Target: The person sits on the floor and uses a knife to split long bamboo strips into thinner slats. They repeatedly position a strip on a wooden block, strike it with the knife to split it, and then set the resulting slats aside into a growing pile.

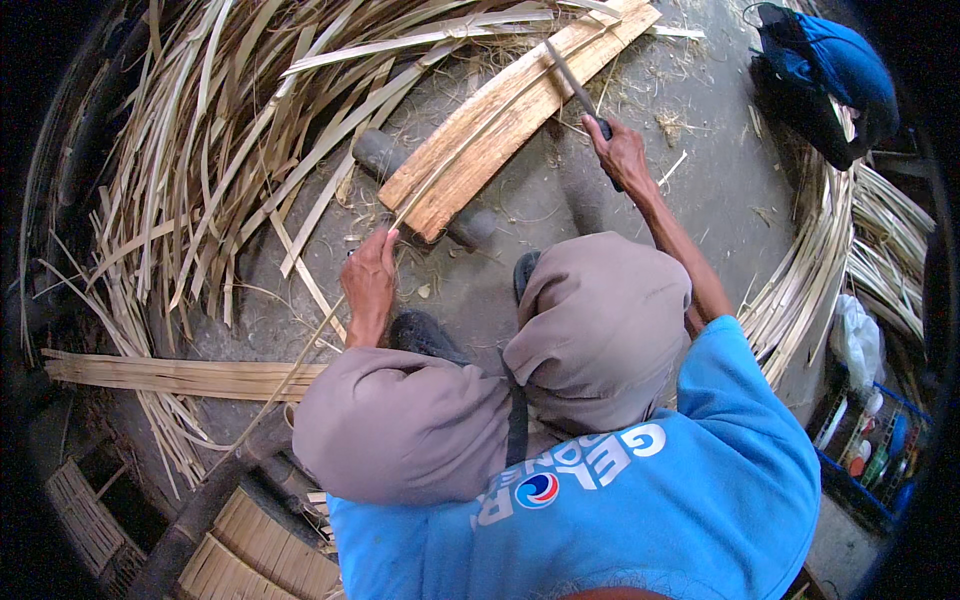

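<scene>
I sit low with my knees up in grey trousers. My right hand (622, 152) grips the dark handle of a long knife (570, 80), its blade lying across a slanted wooden plank (500, 125). My left hand (370, 275) pinches a thin bamboo strip (300, 365) that runs from the plank back past my left knee. The plank rests on a dark round log (380, 152) on the concrete floor.
Piles of split bamboo strips (190, 170) fan out at the left and top. A flat bundle of strips (180, 375) lies by my left knee. More coiled strips (815, 270) stand at the right, with a blue bag (830, 70) above and a crate of bottles (875, 450) lower right.
</scene>
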